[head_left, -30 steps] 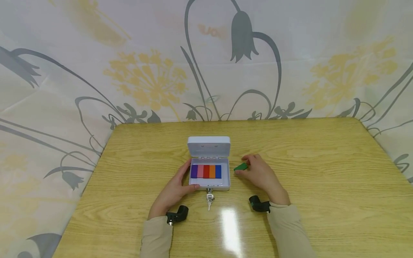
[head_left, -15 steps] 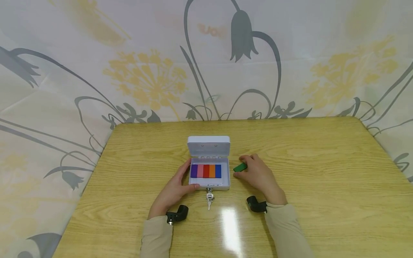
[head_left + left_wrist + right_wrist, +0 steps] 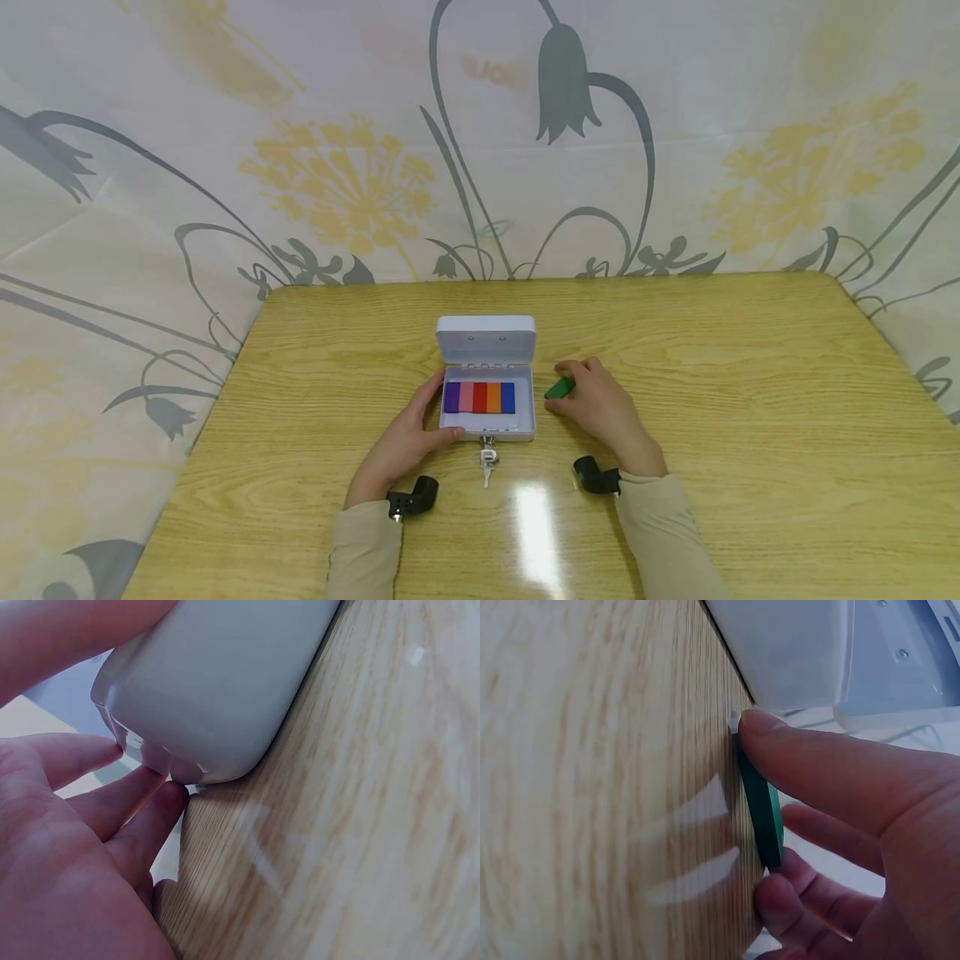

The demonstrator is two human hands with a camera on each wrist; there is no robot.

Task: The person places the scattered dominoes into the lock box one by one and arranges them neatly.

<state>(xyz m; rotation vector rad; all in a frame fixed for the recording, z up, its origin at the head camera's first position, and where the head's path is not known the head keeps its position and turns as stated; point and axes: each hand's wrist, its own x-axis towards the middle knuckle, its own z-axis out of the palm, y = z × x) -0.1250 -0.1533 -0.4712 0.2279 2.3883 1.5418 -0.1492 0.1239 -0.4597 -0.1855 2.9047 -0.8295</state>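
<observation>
A white metal cash box point(image 3: 527, 405) stands on the table with its lid point(image 3: 486, 325) raised. Inside, a row of purple, pink, red, orange and blue blocks point(image 3: 480, 398) lies side by side. My left hand point(image 3: 405, 442) holds the box at its left side, thumb at the front rim and fingers along the left wall; the left wrist view shows fingertips against its white corner. To the right of the box, my right hand point(image 3: 600, 408) pinches a green block point(image 3: 559, 388) between thumb and fingers. In the right wrist view this green block point(image 3: 761, 810) stands edge-on, close to the tabletop.
Keys point(image 3: 487, 468) hang from the lock at the box's front. The wood-grain table point(image 3: 750, 375) reaches back to a flower-patterned cloth point(image 3: 675, 150). Black wrist cameras point(image 3: 596, 476) sit beside both sleeves.
My right hand has shifted slightly left and the green block has turned a little in its fingers. The left hand and the box have stayed in place.
</observation>
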